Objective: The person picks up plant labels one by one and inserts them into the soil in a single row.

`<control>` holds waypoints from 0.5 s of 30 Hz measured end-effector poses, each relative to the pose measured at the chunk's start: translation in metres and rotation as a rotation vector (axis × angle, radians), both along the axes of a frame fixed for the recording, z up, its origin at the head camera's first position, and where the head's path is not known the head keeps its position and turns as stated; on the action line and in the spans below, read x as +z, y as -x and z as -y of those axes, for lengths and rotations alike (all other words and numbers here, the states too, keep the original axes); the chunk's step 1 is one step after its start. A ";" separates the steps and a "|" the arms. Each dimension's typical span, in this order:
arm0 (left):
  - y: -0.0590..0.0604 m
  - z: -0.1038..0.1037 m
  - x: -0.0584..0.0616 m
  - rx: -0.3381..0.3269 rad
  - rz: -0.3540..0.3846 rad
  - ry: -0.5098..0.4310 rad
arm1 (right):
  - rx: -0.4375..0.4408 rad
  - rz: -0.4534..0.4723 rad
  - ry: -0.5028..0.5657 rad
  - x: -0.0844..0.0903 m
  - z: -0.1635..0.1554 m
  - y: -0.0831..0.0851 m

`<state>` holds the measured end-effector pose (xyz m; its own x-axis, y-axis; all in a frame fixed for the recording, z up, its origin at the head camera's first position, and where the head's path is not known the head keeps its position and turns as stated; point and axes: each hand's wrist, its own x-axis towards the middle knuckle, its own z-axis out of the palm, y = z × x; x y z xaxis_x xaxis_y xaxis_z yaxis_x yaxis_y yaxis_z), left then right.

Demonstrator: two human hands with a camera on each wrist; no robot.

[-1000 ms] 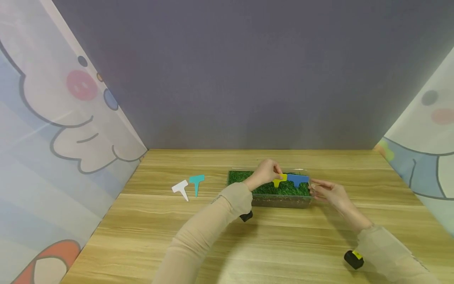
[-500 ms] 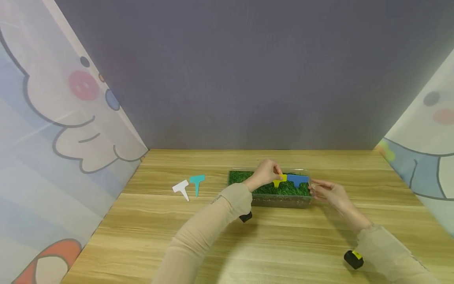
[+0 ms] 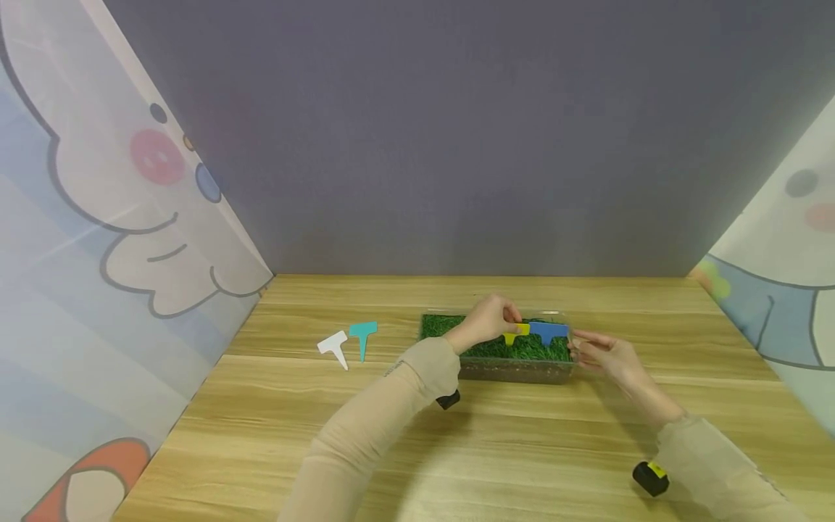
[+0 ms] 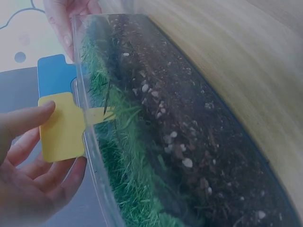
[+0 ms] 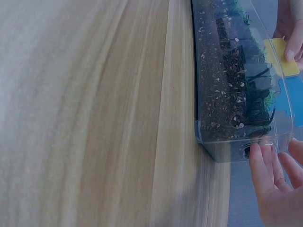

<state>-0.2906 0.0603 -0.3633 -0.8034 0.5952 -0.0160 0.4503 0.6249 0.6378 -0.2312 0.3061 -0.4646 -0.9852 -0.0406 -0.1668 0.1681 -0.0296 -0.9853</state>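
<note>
left grip [image 3: 485,319] pinches yellow tag [image 3: 517,333] in grass tray [image 3: 515,370]; right grip [image 3: 603,351], fingers relaxed, steadies tray end.

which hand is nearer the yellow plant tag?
Left. The left hand pinches the yellow plant tag standing in the grass. The right hand is further off, fingertips on the clear planter box at its right end, beyond the blue tag.

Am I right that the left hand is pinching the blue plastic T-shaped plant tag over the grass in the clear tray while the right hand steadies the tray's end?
Not quite. The left hand has its grip on the yellow plastic T-shaped plant tag, not the blue plastic T-shaped plant tag beside it, as the left wrist view shows. The rest holds: the right hand steadies the end of the clear plastic tray of grass and soil.
</note>
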 end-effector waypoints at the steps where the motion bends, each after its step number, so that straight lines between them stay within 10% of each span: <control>1: 0.000 0.001 0.000 -0.003 0.000 0.005 | -0.007 0.005 0.000 0.000 0.000 0.000; 15: -0.007 0.019 0.017 -0.039 -0.018 0.166 | 0.023 0.011 -0.008 0.014 0.005 -0.007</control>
